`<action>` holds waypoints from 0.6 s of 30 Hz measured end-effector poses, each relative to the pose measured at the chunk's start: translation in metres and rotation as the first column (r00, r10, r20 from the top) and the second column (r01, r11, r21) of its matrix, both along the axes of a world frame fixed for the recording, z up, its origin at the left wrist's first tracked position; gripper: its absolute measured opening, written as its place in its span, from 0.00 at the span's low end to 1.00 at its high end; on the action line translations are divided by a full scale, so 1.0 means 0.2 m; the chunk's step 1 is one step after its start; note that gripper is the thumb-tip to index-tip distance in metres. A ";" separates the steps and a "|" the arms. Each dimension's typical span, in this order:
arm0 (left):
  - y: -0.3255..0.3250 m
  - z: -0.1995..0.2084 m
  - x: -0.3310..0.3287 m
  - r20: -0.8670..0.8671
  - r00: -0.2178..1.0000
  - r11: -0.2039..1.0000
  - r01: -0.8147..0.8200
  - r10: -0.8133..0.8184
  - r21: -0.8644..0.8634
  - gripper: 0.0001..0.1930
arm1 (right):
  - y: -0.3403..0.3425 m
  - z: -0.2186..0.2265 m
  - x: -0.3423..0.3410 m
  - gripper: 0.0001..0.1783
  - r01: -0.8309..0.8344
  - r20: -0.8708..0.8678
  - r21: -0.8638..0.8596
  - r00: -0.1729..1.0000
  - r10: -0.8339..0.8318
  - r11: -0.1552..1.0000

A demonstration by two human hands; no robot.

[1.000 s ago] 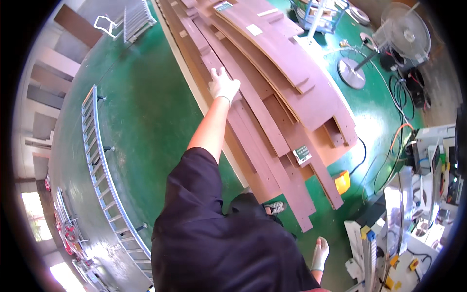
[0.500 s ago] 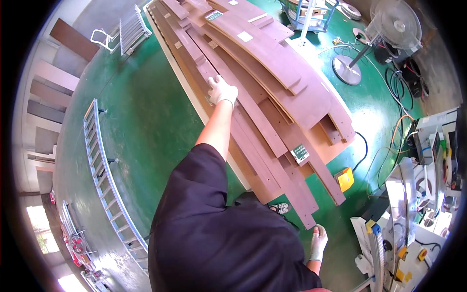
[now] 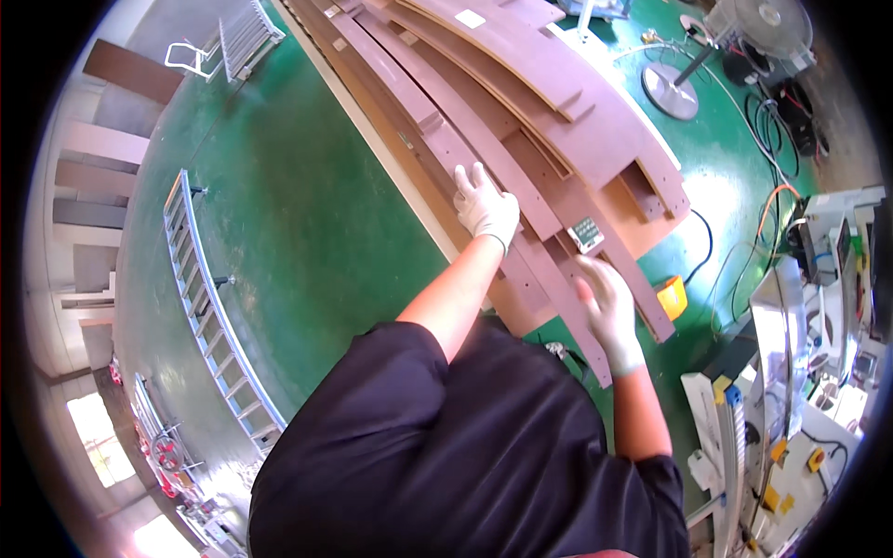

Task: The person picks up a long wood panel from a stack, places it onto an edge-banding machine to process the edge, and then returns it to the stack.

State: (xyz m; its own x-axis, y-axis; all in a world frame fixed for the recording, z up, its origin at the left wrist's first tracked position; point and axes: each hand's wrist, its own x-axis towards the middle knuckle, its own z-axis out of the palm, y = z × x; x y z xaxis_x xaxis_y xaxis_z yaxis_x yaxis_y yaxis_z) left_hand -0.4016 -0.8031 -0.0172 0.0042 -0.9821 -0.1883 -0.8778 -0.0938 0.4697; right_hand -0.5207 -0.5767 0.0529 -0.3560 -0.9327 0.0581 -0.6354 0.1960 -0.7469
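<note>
A long, narrow mauve-brown board [image 3: 446,146] lies at the left of a stack of similar boards. My left hand [image 3: 486,206], in a white glove, rests on this board with its fingers apart. Also gloved in white, my right hand [image 3: 609,312] is over the near ends of the boards, below a green-and-white label [image 3: 586,234]. Its fingers are stretched out and its thumb stands apart; whether it touches a board I cannot tell. Wider curved boards [image 3: 549,88] lie on the right side of the stack.
A pale rail [image 3: 372,139] runs along the stack's left side. Farther left, a roller conveyor [image 3: 209,316] stands on the green floor. A yellow foot pedal [image 3: 671,297] sits right of the stack, a floor fan [image 3: 672,91] stands behind, and a machine [image 3: 791,372] occupies the right.
My left hand has come nearer along the boards and to the right. From low beside my body, my right hand has risen to the near board ends. The view has shifted.
</note>
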 end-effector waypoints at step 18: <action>-0.31 -0.07 0.57 -0.845 0.393 0.931 -0.125 0.363 0.342 0.31 | -0.70 -0.26 0.39 0.44 -0.078 -0.297 0.284 0.941 0.165 0.956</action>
